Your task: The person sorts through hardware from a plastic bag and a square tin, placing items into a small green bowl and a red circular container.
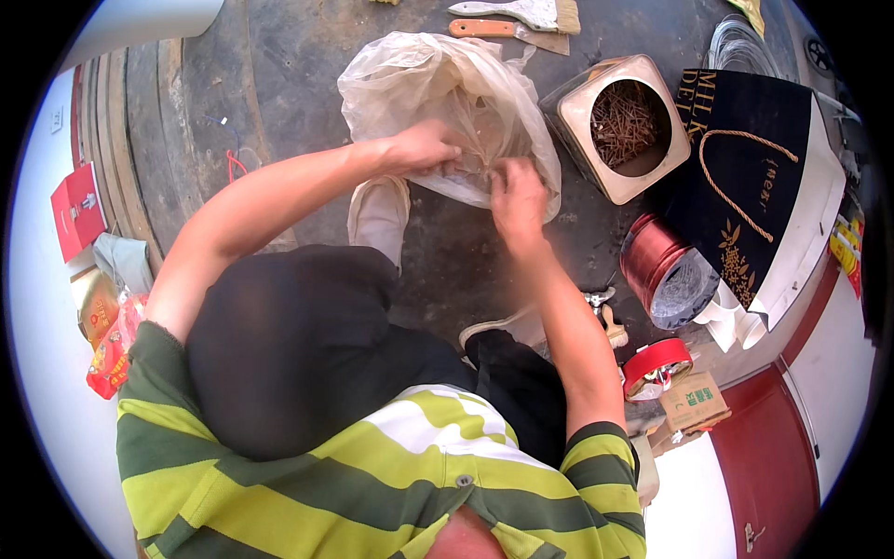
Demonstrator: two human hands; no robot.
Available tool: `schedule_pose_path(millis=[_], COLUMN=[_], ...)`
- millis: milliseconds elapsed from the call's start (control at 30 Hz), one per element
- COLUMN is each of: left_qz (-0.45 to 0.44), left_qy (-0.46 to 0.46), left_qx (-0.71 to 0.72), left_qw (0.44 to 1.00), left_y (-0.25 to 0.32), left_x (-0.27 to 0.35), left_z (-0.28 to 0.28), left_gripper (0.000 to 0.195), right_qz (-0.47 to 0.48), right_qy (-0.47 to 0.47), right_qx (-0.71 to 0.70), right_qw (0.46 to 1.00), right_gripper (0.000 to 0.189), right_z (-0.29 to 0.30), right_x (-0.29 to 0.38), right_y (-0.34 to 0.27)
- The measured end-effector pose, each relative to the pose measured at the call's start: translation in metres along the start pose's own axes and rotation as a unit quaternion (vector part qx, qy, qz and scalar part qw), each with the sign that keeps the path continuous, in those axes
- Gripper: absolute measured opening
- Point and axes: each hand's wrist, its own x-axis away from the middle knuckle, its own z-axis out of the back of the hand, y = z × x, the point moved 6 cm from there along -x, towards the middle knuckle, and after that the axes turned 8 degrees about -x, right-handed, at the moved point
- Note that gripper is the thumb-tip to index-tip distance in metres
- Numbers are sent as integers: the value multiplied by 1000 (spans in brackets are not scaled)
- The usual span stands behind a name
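A whitish translucent plastic bag [433, 77] lies spread on the dark floor in front of me, its mouth facing me. My left hand [427, 148] is at the near left part of the bag, with its fingers bent on the crumpled film. Close by on the right, my right hand [518, 195] pinches the bag's film, fingertips pointing inward. The two hands are a short way apart. Folds hide some of the fingertips, and what the bag holds cannot be made out. One white shoe [379, 216] stands just below my left hand.
Beyond the bag lie a paintbrush [524, 10] and an orange-handled scraper [489, 28]. On the right are a square tin [574, 115] of rusty nails [624, 126], a black paper bag [761, 161], a spool of copper-coloured wire [651, 248], a small brush [614, 330] and a red round container [656, 363].
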Motion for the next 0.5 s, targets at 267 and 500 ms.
schedule_pose_path(millis=[267, 500], left_qz=[11, -46], left_qy=[-66, -46], left_qx=[-87, -156], left_qw=[994, 986], left_y=[-15, -24], left_x=[2, 0], left_z=[-7, -10], left_gripper=[22, 23], right_qz=[25, 117], right_qy=[-92, -52], right_qx=[48, 81], right_qw=[994, 988], right_gripper=[8, 5], right_z=[-31, -46], right_x=[9, 16], right_y=[-2, -15])
